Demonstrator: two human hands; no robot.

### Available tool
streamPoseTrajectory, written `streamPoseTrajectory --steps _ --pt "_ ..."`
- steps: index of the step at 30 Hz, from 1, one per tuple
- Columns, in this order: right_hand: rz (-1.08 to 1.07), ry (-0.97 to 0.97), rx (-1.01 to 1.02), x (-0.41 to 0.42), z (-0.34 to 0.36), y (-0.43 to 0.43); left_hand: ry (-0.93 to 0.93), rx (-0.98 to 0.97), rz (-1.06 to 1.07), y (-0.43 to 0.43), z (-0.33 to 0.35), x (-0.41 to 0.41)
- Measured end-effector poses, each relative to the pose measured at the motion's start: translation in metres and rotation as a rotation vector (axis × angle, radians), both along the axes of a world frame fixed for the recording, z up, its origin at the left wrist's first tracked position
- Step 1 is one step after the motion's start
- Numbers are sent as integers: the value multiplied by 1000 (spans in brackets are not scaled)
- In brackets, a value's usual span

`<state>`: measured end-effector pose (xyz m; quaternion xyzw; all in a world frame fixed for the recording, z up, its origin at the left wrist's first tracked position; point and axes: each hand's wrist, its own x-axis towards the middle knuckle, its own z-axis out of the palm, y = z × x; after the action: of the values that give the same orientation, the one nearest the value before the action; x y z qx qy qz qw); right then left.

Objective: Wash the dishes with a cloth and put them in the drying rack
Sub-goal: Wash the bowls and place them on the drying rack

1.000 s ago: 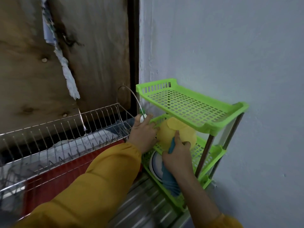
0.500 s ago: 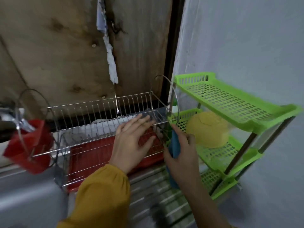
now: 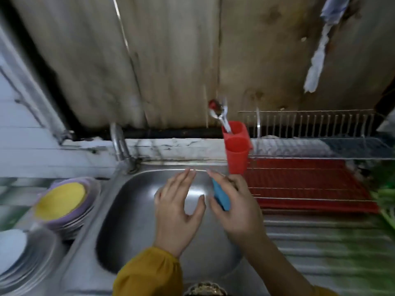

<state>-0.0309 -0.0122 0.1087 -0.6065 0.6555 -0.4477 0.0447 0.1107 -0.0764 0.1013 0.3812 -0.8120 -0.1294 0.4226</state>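
Note:
Both hands hover over the steel sink (image 3: 128,221). My left hand (image 3: 177,210) is open with fingers spread and holds nothing. My right hand (image 3: 235,204) grips a blue cloth (image 3: 222,195) between thumb and fingers. To the left of the sink stands a stack of plates (image 3: 68,210) with a yellow dish (image 3: 61,200) on top. A second stack of white plates (image 3: 19,257) is at the lower left. The wire drying rack (image 3: 310,154) with a red tray (image 3: 310,184) under it stands to the right of the sink.
A red cutlery cup (image 3: 236,146) with spoons hangs on the rack's left end. The tap (image 3: 118,142) rises behind the sink. The green shelf's edge (image 3: 386,199) shows at far right. A ribbed draining board (image 3: 320,242) lies in front of the rack.
The view swung left from the green shelf and rack to the sink. Both hands left the yellow bowl on the shelf and moved over the basin; the right still holds the blue cloth.

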Motion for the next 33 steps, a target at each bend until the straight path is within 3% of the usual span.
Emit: streamPoseTrajectory --steps 7,19,24,33 --pt "179 80 40 119 -22 -79 -178 -4 202 -55 -24 150" --pt "361 561 227 240 -41 -212 -637 116 448 -147 -58 310" --pt "500 698 415 289 -46 -264 -907 429 434 -190 -80 344" --pt "769 1137 649 343 -70 -347 -1223 649 251 -241 -97 346"
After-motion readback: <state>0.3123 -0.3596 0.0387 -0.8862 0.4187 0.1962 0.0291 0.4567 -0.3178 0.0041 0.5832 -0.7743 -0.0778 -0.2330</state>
